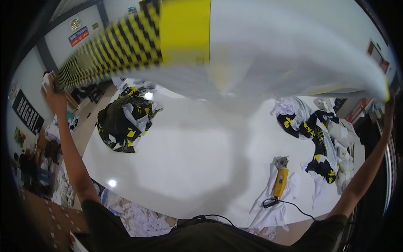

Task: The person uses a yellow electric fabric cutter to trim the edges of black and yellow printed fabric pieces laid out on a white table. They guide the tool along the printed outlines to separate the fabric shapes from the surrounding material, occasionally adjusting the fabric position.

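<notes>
While the cloth spreads above the white table, I log left hand and right hand, fingers clamped on its opposite ends.

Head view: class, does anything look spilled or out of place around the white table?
Yes: crumpled white scraps lie heaped past the near-left edge of the white table, apparently on the floor. They look odd because they seem dropped, not stacked.

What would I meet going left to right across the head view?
Black wall sign → left hand → dark, yellow-marked fabric heap → yellow panel of the raised cloth → yellow corded tool → right hand.
</notes>
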Motion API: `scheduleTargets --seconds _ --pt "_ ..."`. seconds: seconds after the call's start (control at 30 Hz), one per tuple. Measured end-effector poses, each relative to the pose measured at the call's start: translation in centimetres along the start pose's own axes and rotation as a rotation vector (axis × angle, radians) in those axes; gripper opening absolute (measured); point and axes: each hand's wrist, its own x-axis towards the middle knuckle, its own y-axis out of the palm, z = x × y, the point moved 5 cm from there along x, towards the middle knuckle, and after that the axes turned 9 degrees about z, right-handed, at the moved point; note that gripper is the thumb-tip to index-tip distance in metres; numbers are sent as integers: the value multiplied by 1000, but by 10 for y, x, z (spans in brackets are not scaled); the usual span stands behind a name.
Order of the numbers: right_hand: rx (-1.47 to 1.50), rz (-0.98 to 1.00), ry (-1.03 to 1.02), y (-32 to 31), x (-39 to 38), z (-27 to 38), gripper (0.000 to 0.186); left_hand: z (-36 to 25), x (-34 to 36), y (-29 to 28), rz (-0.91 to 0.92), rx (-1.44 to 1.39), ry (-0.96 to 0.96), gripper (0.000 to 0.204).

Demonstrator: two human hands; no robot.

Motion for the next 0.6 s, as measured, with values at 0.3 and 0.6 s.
scheduleTargets --seconds 0.3,0.6 --pt "295 775 272 148 -294 45 42 -28 -287 24 681 -184 232 50" --pt "-112 1071 558 226 -439 75 44 -46 -452 74 1124 -108 235 35"
